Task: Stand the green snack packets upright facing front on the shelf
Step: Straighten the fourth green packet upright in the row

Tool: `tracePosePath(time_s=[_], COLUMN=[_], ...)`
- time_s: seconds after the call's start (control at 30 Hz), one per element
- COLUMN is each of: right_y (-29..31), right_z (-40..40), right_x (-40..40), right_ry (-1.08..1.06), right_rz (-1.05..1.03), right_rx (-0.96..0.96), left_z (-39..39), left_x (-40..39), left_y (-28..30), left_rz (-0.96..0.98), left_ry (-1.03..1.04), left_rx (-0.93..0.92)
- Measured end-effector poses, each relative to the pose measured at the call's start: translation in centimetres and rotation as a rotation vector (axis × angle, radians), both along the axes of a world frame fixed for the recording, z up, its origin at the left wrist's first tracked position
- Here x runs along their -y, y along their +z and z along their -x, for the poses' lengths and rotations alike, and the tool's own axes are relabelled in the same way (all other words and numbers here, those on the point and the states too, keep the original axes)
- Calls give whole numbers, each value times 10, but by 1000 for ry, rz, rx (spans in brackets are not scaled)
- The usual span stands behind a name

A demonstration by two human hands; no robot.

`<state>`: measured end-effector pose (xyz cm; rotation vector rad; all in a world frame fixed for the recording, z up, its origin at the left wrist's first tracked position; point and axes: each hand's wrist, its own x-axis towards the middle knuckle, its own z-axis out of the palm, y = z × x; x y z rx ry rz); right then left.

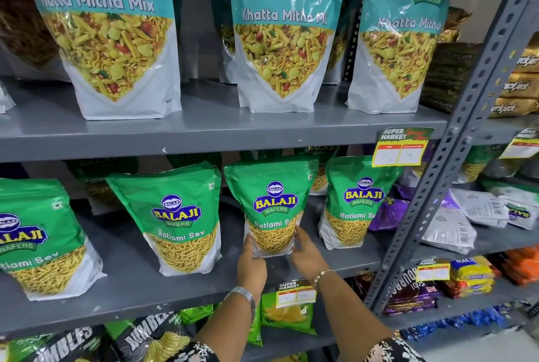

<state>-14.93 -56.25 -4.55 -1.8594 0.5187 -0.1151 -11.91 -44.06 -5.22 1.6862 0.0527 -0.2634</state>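
Note:
Several green Ratlami Sev packets stand upright, fronts outward, on the grey middle shelf point(140, 283). My left hand point(251, 265) and my right hand point(306, 253) grip the bottom corners of the middle green packet point(272, 201), whose base rests on the shelf. Another green packet point(178, 216) stands to its left. A third green packet point(355, 201) stands to its right, and one more green packet point(38, 236) is at the far left. More green packets show dimly behind the front row.
Teal Khatta Mitha Mix pouches point(280, 26) line the shelf above. A price tag point(401, 147) hangs from that shelf's edge. A slotted grey upright point(455, 157) separates a neighbouring rack with purple, white and gold packs. Chip bags fill the shelf below.

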Motion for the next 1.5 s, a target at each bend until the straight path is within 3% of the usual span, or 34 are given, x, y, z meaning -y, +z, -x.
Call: tracePosePath(time_s=[0.23,0.37,0.47,0.53,0.7,0.77,0.9,1.5], right_y=[-1,-5,-12,-15,-23,-23,-26,-45], right_z=[6,19,10,-1,-30,-36,-41,-50], right_x=[-1,-29,-70,-98,-139,-148,-161,-154], right_ry=[-6,-272,-70,143,303,303,274,243], right_rz=[32,133,140,8,-16,160,-19,-37], right_rx=[-11,-9,-9,-28,-79,-77,-95,-43], left_z=[10,33,20,-1,-42,-51,-57,-56], left_x=[-16,-62,-112,-143,-192,-201,-206,-193], left_y=[1,-27,-32,-20,-6,-10,-13,-15], left_rz=[26,80,12,32,-99,-75,5,66], left_ry=[2,319,597,679,441,304,126,130], left_rx=[6,88,80,80,169,146,154,154])
